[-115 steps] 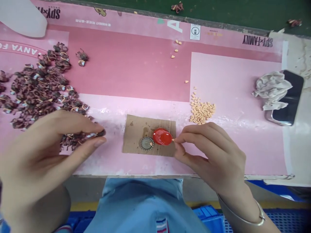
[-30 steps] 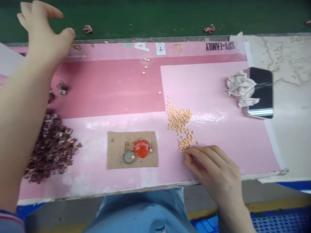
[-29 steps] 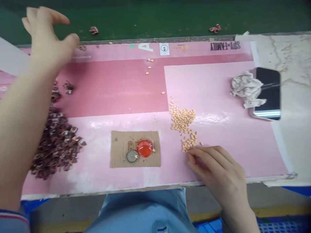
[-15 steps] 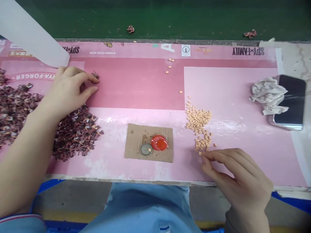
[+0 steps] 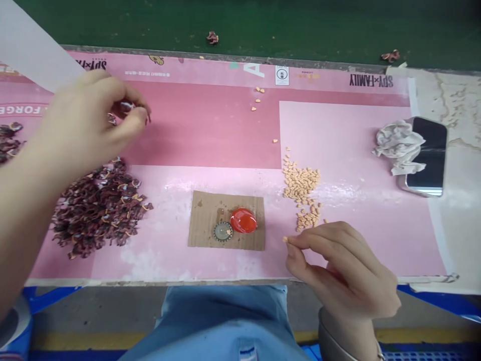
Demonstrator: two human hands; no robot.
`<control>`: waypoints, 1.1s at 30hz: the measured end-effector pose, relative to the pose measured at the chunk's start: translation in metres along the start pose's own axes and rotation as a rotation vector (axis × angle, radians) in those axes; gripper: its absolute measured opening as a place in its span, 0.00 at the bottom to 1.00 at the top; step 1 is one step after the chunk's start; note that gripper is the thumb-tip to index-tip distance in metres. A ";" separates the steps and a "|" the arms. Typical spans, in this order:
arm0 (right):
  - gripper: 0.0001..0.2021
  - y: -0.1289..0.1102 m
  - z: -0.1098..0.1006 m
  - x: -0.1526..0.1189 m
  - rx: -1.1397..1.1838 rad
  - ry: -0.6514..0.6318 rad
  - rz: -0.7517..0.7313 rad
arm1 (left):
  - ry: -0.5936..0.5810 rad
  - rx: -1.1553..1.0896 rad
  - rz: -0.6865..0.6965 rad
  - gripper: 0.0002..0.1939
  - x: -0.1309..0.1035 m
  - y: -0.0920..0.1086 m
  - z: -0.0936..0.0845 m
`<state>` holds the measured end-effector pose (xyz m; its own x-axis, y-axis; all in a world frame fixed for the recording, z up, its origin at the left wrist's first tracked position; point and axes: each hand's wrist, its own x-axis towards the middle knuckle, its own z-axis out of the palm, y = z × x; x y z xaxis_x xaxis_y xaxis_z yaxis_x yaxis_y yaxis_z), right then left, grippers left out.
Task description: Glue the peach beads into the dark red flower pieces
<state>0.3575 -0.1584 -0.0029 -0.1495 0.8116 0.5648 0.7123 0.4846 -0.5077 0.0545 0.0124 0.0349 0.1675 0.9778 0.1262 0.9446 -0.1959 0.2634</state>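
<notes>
My left hand (image 5: pixel 93 113), slightly blurred, is raised over the pink sheet at the left, its thumb and fingers closed on a small dark red curled piece (image 5: pixel 147 114). Below it lies a heap of such dark red pieces (image 5: pixel 103 205). My right hand (image 5: pixel 341 265) pinches one small tan piece (image 5: pixel 285 239) between thumb and fingertip, just left of a scattered pile of tan pieces (image 5: pixel 300 183). Between the hands, a cardboard square (image 5: pixel 203 230) carries a glossy red disc (image 5: pixel 244 220) and a round metal cap (image 5: pixel 223 231) with a toothed rim.
Crumpled tissue (image 5: pixel 400 143) rests on a phone (image 5: pixel 432 165) at the right. A white strip (image 5: pixel 33 45) reaches in at the upper left. Two dark red bits lie on the green surface (image 5: pixel 300 30) behind. A few tan pieces are scattered near the sheet's middle.
My left hand has lifted off the sheet and closed on a dark red piece. My right hand has moved left from the tan pile, carrying a tan piece. The view has shifted slightly.
</notes>
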 end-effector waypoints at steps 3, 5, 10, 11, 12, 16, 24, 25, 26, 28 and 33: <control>0.12 -0.010 0.005 0.006 0.060 0.001 0.022 | 0.044 -0.272 0.149 0.12 -0.057 0.028 -0.004; 0.11 -0.016 0.010 0.012 0.095 -0.004 0.011 | -0.147 -0.521 0.310 0.07 -0.093 0.046 0.000; 0.09 -0.028 0.022 0.023 0.135 -0.114 -0.081 | -0.295 -0.906 0.240 0.07 -0.141 0.081 0.023; 0.08 -0.030 0.023 0.022 0.131 -0.139 -0.093 | -0.269 -0.939 0.210 0.06 -0.144 0.085 0.027; 0.08 -0.031 0.024 0.021 0.123 -0.161 -0.103 | -0.243 -0.959 0.194 0.05 -0.146 0.087 0.030; 0.07 -0.032 0.024 0.016 0.103 -0.200 -0.121 | -0.171 -0.921 0.201 0.08 -0.150 0.089 0.035; 0.09 -0.032 0.029 0.013 0.161 -0.186 -0.016 | -0.004 -0.601 0.346 0.11 -0.155 0.085 0.043; 0.09 -0.032 0.029 0.012 0.182 -0.192 0.002 | 0.001 -0.567 0.358 0.12 -0.154 0.084 0.044; 0.09 -0.033 0.030 0.011 0.204 -0.194 0.013 | 0.002 -0.546 0.367 0.13 -0.154 0.084 0.044; 0.10 -0.033 0.030 0.011 0.236 -0.191 0.022 | -0.005 -0.527 0.368 0.13 -0.154 0.085 0.044; 0.11 -0.024 0.025 0.011 0.188 -0.153 0.046 | -0.018 -0.557 0.296 0.09 -0.156 0.084 0.043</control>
<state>0.3216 -0.1530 -0.0003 -0.2316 0.8674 0.4404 0.5830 0.4862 -0.6510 0.1199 -0.1533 -0.0042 0.4087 0.8763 0.2550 0.5698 -0.4632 0.6788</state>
